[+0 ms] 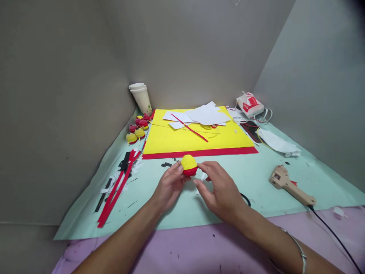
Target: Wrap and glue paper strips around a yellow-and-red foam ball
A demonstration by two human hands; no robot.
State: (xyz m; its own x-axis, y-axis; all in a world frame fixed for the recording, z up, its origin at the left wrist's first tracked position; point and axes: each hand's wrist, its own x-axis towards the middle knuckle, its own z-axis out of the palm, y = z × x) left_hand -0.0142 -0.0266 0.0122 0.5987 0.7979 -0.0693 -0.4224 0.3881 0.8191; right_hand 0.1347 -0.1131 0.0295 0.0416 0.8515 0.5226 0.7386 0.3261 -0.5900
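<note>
A small ball [188, 161], ridged yellow on top and red below, sits in the fingers of my left hand [171, 184] above the pale green sheet. On the ball's right side is my right hand [221, 190], its index fingertip at or very near the red part. The thumb and index finger of that hand are spread apart, and its other fingers are partly hidden. Several similar balls [139, 133] in red and yellow are grouped at the left edge. Long red paper strips [118, 194] lie left of my hands.
A glue gun [292, 186] lies at right, its cord trailing off the front. Yellow sheets [171, 140] edged with red bear white paper pieces [208, 113] and a thin red strip. A lidded cup [141, 99], a tissue pack [249, 104] and black and white scraps [124, 163] surround them.
</note>
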